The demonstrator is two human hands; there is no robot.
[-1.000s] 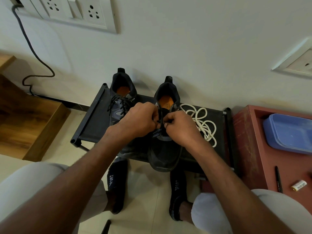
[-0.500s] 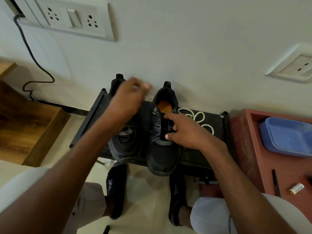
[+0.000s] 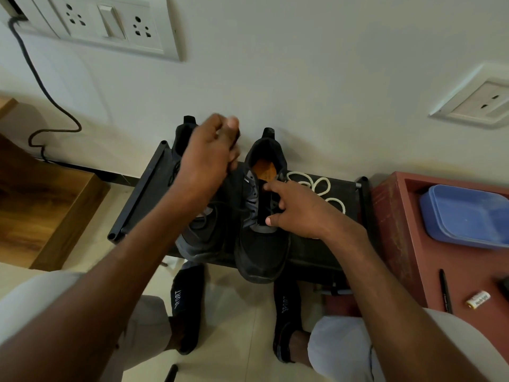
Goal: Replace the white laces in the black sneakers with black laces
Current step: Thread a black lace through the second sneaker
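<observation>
The left hand [image 3: 205,158] is raised above the left sneaker [image 3: 198,230], fingers bunched at the tips as if pinching something thin; it is blurred, and a dark strand of black lace [image 3: 220,206] seems to run down from it toward the right sneaker [image 3: 261,244], though I cannot tell for sure that the fingers hold it. The right hand [image 3: 298,208] rests on the right sneaker's tongue area, index finger pointing toward the orange insole [image 3: 264,170] and thumb pressed lower on the lacing, fingers loosely curled; whether it grips lace I cannot tell.

Both sneakers sit side by side on a black rack [image 3: 137,199], heels toward the wall, toes toward the person. The right sneaker's toe overhangs the rack's near edge. The white laces [image 3: 321,188] lie in loose loops on the rack just right of the right sneaker, partly hidden behind the right hand.

Below the rack, two feet in black socks [image 3: 184,307] rest on the tiled floor. To the right stands a red tray [image 3: 396,230] holding a blue box [image 3: 468,216], a pen [image 3: 444,290] and a small battery [image 3: 478,299]. To the left is a wooden shelf [image 3: 46,205]. On the wall are a switch panel [image 3: 110,23] with a cable [image 3: 49,106] hanging down, and a socket [image 3: 479,106] at right.
</observation>
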